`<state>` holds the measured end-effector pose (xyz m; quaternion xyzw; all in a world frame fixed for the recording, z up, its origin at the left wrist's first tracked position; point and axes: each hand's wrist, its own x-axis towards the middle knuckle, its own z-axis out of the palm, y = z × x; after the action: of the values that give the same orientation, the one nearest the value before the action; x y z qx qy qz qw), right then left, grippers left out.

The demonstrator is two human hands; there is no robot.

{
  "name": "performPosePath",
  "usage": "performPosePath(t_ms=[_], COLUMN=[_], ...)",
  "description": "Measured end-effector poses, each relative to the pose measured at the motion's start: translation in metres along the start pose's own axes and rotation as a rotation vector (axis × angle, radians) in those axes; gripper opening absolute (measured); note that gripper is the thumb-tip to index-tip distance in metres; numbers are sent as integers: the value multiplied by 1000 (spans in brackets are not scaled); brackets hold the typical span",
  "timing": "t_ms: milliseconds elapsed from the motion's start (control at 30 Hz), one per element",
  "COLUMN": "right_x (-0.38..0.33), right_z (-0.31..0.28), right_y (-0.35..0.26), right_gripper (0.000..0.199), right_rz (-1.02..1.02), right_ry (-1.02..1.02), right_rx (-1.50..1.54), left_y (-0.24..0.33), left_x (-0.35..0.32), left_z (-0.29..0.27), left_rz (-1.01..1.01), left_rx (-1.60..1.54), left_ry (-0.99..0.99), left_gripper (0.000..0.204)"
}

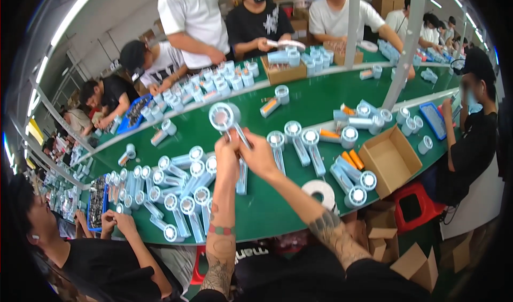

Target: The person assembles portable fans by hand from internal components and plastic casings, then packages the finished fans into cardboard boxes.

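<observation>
Out over the green table, a light-blue handheld fan point(222, 116) is raised with its round head pointing up and away from me. My left hand point(226, 148) is closed round the lower part of it. Pressed close beside it, my right hand point(258, 155) also grips the fan near the handle; part of the handle shows between the two hands, the rest is hidden by fingers. Left of my forearms lie many similar light-blue fans point(187, 205), and several more fans point(309, 138) lie just right of my right hand.
A white tape roll point(319, 195) lies at the near edge, by an open cardboard box point(390, 160) and orange cylinders point(350, 162). A metal post point(409, 45) rises at the right. Co-workers sit round the table; one person's hands point(118, 222) work beside a blue tray point(97, 203).
</observation>
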<state>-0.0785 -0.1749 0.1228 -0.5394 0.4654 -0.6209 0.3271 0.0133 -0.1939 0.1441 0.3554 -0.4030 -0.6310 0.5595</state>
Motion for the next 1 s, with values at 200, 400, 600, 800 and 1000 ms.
performPosePath(t_ms=[200, 400, 600, 800, 1000], right_x=[119, 184, 224, 89, -163], right_z=[26, 97, -25, -113, -191], right_y=[65, 160, 234, -19, -65], right_gripper=[27, 42, 42, 30, 10], right_rz=[-38, -81, -331, -536, -31], right_ry=[-266, -241, -417, -455, 22], right_rx=[-548, -845, -1385, -769, -795], left_y=[-15, -72, -98, -97, -128], left_x=[-54, -169, -171, -140, -138], left_z=[9, -26, -19, -11, 32], left_rz=[56, 47, 76, 367, 567], left_rx=[88, 250, 414, 755, 1199], left_ry=[219, -22, -289, -612, -788], left_gripper=[55, 55, 23, 24, 45])
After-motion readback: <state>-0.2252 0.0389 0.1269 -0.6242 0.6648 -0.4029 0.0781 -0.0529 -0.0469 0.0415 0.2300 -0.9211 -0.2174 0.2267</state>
